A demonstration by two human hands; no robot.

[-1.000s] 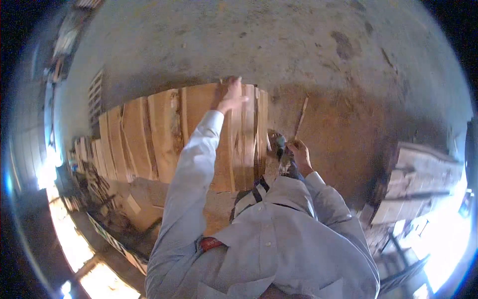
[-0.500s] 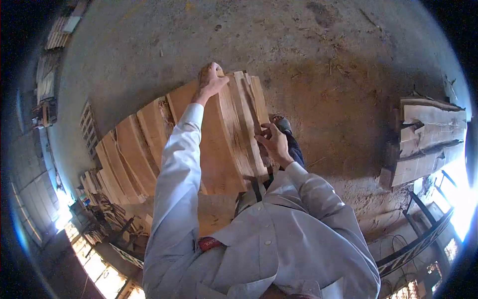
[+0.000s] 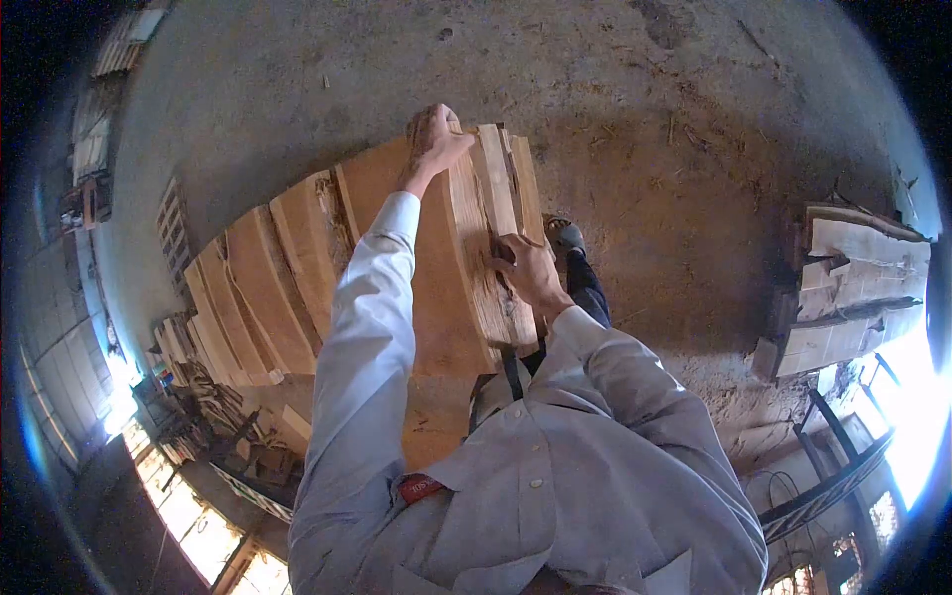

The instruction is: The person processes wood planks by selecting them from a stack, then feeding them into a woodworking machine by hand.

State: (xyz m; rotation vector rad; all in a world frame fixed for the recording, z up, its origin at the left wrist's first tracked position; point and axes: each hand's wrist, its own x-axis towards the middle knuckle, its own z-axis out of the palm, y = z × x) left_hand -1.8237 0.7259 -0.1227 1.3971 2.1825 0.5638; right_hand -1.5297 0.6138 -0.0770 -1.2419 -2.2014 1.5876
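Note:
A stack of sawn wooden boards leans in a fanned row in front of me. My left hand (image 3: 436, 147) is closed over the far end of a wide wooden board (image 3: 421, 268), the thumb lying on its near edge. Closer to my body, my right hand (image 3: 533, 270) is bent over the rough edge of the same board, with fingers curled and fingertips partly hidden. Beside that edge, narrower wooden planks (image 3: 498, 178) pass under and behind my right hand.
More boards (image 3: 263, 278) fan out to the left, near a slatted crate (image 3: 174, 233). A second stack of boards (image 3: 858, 278) stands at the far right. Wood scraps (image 3: 263, 461) lie at lower left. My shod foot (image 3: 565, 236) is on the dusty concrete floor (image 3: 674, 258).
My right hand has moved left, from the narrow planks onto the wide board's edge, and its fingers have curled in. My left hand keeps its grip on the board's far end.

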